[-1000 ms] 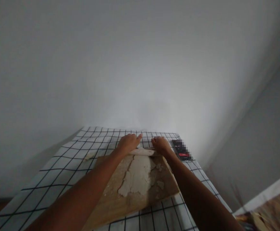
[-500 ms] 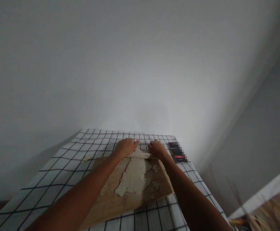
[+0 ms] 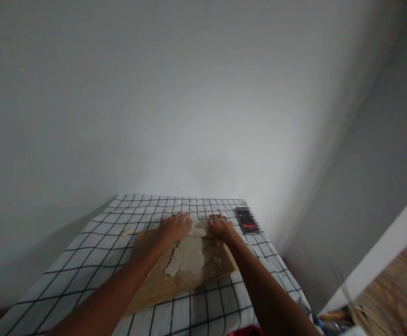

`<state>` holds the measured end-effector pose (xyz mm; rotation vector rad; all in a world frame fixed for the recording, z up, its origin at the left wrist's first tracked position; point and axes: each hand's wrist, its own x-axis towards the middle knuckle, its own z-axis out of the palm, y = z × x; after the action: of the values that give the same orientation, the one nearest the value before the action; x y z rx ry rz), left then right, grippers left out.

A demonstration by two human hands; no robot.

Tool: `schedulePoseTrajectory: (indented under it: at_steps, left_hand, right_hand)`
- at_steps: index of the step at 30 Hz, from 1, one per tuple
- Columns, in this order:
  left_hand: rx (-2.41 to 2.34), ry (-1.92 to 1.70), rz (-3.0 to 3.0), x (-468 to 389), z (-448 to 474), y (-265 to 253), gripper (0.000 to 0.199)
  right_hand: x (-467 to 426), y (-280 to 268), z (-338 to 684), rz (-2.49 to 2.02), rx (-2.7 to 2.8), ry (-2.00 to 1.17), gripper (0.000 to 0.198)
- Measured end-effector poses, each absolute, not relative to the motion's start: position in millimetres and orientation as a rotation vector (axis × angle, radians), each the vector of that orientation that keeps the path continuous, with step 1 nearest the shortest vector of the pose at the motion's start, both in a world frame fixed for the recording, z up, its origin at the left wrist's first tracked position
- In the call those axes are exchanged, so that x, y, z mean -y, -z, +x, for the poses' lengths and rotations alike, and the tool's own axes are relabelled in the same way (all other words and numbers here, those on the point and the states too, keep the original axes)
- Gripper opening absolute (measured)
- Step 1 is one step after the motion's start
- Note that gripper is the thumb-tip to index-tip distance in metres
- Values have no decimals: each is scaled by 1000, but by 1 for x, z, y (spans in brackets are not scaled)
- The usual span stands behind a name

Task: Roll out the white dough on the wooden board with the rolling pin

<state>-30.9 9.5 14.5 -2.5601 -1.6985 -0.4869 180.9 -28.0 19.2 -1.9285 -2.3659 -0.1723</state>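
Observation:
A pale rolling pin (image 3: 199,228) lies crosswise over the far part of the wooden board (image 3: 161,289). My left hand (image 3: 175,227) is closed over its left end, knuckles up. Its right end is under my right hand (image 3: 220,227), whose fingers are curled over it as well. Both hands cover the ends, so only the middle of the pin shows. Nearer to me, a thin, uneven sheet of off-white dough (image 3: 187,256) is spread on the board, with cracked edges and a few loose patches at its right.
A checked white cloth (image 3: 94,242) covers the table. Beyond the right hand lies a phone (image 3: 247,220). A small pale scrap (image 3: 127,232) sits left of the board. The wall (image 3: 189,116) rises behind the table; assorted items (image 3: 336,319) are at the lower right.
Both hands and the rolling pin have come back toward me, from the board's far edge onto the dough's far part. The fingers now wrap lower over the pin. The view has shifted slightly.

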Motion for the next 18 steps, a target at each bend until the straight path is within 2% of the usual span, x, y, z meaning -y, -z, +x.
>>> schedulePoseTrajectory:
  at_steps: [11, 18]
  left_hand:
    - [1519, 600, -2455, 36, -39, 3, 43]
    - [1211, 828, -2399, 70, -60, 36, 44]
  right_hand:
    - [73, -9, 167, -1934, 2115, 109, 37]
    - [113, 15, 167, -1666, 2020, 127, 39]
